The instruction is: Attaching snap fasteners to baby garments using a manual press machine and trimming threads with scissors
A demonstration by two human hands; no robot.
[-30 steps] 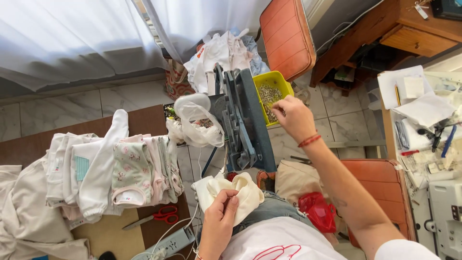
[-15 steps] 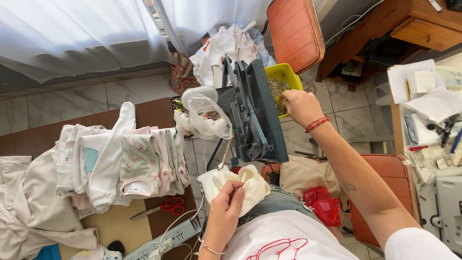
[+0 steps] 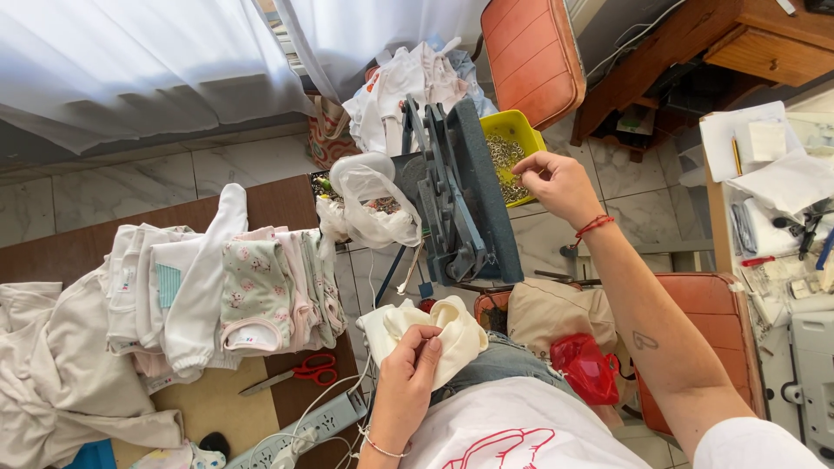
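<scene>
Pinching a cream garment (image 3: 434, 334) between thumb and fingers, my left hand (image 3: 408, 382) holds it bunched on my lap, just below the blue-grey press machine (image 3: 460, 200). My right hand (image 3: 556, 182) reaches out over the yellow tub (image 3: 512, 130) of small metal fasteners, fingers curled together at the tub's edge; whether they have hold of a fastener I cannot tell. A red thread bracelet (image 3: 593, 227) sits on that wrist. To my left, a stack of folded baby clothes (image 3: 217, 287) lies on the brown table (image 3: 278, 204), with red-handled scissors (image 3: 295, 373) just below it. A clear plastic bag (image 3: 369, 200) rests beside the press. A red bag (image 3: 584, 366) lies by my right thigh.
</scene>
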